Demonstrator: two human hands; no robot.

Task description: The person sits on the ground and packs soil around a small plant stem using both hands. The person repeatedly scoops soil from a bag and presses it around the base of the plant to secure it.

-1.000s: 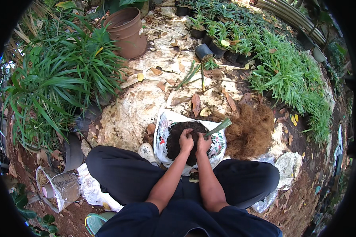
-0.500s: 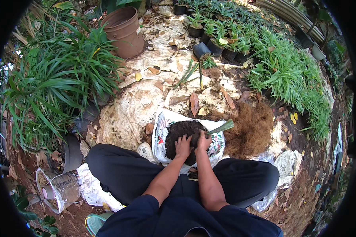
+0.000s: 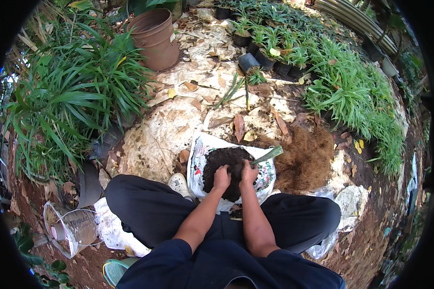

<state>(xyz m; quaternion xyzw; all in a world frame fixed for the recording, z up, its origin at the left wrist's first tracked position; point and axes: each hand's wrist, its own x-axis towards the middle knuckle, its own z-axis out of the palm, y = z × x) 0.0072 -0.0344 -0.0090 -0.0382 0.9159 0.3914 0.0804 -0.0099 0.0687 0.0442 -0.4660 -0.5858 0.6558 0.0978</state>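
Observation:
An opened white sack lies between my knees with dark soil heaped on it. My right hand is closed round a small, dark, rounded thing, apparently a plant pot. From it a thick green leaf cutting slants up to the right. My left hand is at the soil just left of the pot, its fingers curled in toward it. Soil seems to be in those fingers, though they are partly hidden.
Brown coir fibre is piled right of the sack. A large brown pot stands at the far left, near long-leaved plants. Potted spider plants line the right. A tipped clear bucket lies at the lower left.
My left hand's fingers were spread on the soil and are now curled in beside the pot. My right hand keeps its hold; the leaf has shifted slightly.

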